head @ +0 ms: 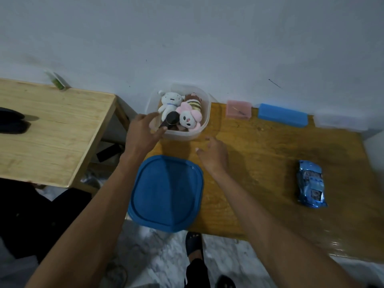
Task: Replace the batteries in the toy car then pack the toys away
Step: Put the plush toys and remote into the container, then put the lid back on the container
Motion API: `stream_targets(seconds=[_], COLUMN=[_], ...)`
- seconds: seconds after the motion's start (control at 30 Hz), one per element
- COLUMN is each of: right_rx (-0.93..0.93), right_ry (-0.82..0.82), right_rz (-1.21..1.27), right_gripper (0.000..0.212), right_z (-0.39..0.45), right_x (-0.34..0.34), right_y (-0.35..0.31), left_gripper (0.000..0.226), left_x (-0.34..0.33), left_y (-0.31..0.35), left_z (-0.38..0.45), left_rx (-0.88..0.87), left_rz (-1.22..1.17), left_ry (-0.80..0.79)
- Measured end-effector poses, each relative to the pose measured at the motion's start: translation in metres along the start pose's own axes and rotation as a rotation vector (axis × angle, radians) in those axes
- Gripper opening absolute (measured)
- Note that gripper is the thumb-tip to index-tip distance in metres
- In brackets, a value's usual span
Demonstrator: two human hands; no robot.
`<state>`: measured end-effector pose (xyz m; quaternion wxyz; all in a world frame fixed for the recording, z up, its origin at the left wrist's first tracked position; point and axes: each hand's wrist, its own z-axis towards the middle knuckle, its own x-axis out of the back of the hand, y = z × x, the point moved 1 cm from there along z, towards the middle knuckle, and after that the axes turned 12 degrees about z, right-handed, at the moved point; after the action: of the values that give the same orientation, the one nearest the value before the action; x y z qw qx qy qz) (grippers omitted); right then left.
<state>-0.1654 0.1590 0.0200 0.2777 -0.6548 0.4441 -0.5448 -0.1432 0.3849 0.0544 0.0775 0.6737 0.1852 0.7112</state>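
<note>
Packing step. My left hand point(143, 133) grips the tub point(204, 113) rim, beside the plush toys point(182, 110); my right hand point(214, 154) hovers open, empty. The car point(311, 183) lies well right; the lid point(166, 193) sits between my forearms. Next, probably: fetch the car.

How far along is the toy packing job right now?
Mostly packed: the soft toys already sit in the clear tub. In hand: the left hand is at the tub's rim by a dark object, while the right hand hovers open. Left: the blue toy car lies out on the table, and the blue lid is off. Battery status can't be seen.
</note>
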Motion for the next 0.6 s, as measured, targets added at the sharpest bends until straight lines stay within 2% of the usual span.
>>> stream_targets(seconds=[0.1,0.2,0.27,0.33,0.5,0.6], right_rx=[-0.17,-0.257,-0.203,-0.23,-0.288,-0.198], right_ry=[-0.101,-0.104,-0.167,-0.14,-0.132,-0.114], right_rz=[-0.067,-0.071,-0.083,-0.025,0.147,0.167], right_gripper=[0.062,0.06,0.05,0.047,0.07,0.066], right_z=[-0.021,-0.038,-0.094,-0.096,-0.114,-0.131], right_x=[-0.004,-0.007,-0.011,-0.018,-0.016,-0.013], right_y=[0.02,0.037,0.042,0.052,0.054,0.052], left_gripper=[0.073,0.079,0.078,0.08,0.089,0.101], left_x=[-0.02,-0.03,-0.026,-0.037,-0.035,-0.035], left_y=[-0.027,-0.034,-0.046,-0.049,-0.033,-0.031], left_z=[-0.034,-0.068,-0.137,-0.142,-0.164,-0.179], left_rx=[0.142,0.216,0.287,0.274,0.294,0.271], left_rz=[-0.042,-0.055,-0.074,-0.035,0.003,0.016], left_ry=[-0.17,-0.374,-0.347,-0.337,-0.315,-0.313])
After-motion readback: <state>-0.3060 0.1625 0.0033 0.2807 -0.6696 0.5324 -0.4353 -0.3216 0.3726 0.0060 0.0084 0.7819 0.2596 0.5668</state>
